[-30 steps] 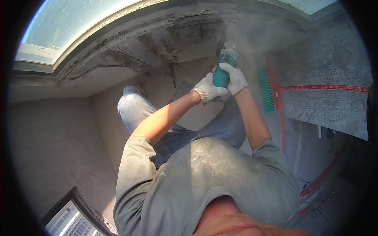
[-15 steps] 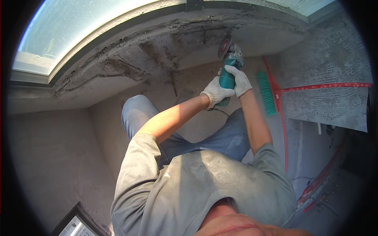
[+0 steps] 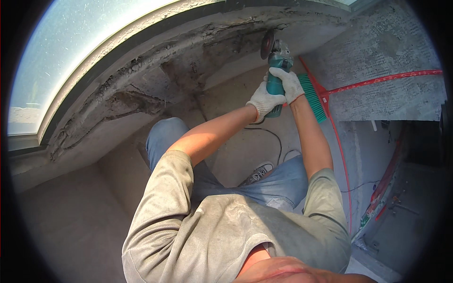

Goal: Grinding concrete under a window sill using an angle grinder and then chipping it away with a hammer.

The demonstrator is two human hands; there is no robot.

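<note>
Both my hands, in white knit gloves, grip a teal angle grinder (image 3: pixel 275 86). Around the rear part of its body is my left hand (image 3: pixel 265 100), fingers closed. My right hand (image 3: pixel 289 84) wraps the body farther forward, just behind the metal gear head. The grinder points away from me, its dark round disc (image 3: pixel 267 44) with a reddish centre at the far left of the head. Close to that disc lies the rough, chipped concrete edge (image 3: pixel 188 66) below the window; whether they touch I cannot tell. A black cord (image 3: pixel 273 134) trails from the tool's rear end.
To the right of the grinder is a broom with teal bristles (image 3: pixel 312 96) and a red head. A red strip (image 3: pixel 384 81) crosses the grey sheet (image 3: pixel 377 52). The window frame (image 3: pixel 127 45) curves along the far left. My shoe (image 3: pixel 258 172) shows between my knees.
My view has shifted, and the broom now appears closer to the grinder. My legs have spread, revealing a shoe and more cord. Both hands still hold the grinder.
</note>
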